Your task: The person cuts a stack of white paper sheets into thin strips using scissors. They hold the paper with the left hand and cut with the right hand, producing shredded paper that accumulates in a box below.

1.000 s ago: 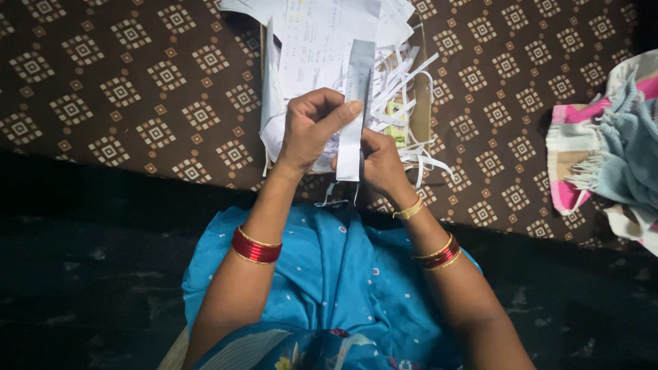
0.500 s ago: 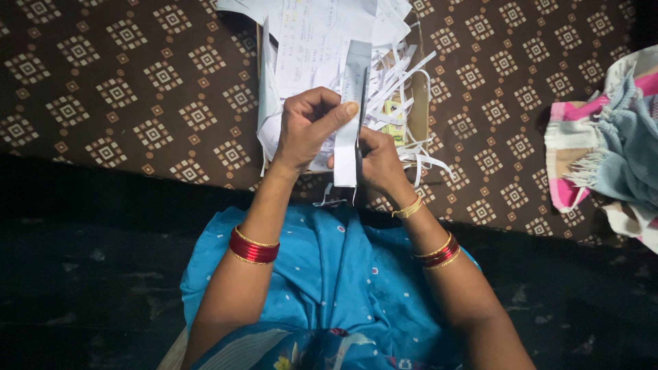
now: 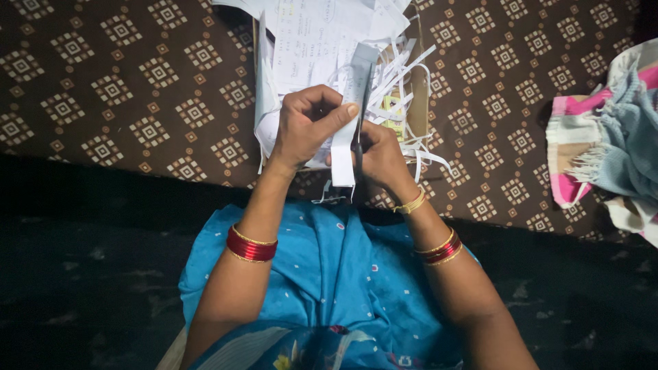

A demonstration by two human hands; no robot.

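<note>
Above a cardboard box [image 3: 419, 92] heaped with paper sheets and cut shreds [image 3: 401, 68] at the patterned cloth's [image 3: 137, 82] near edge, left hand [image 3: 305, 127] pinching a white paper strip [image 3: 348, 130], right hand [image 3: 382, 157] clenched around half-hidden scissors [image 3: 361, 116].

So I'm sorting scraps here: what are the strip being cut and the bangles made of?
The strip in the left hand looks like thin matte white paper; it bends. The bangles look glossy red with gold edges, perhaps glass or plastic.
</note>
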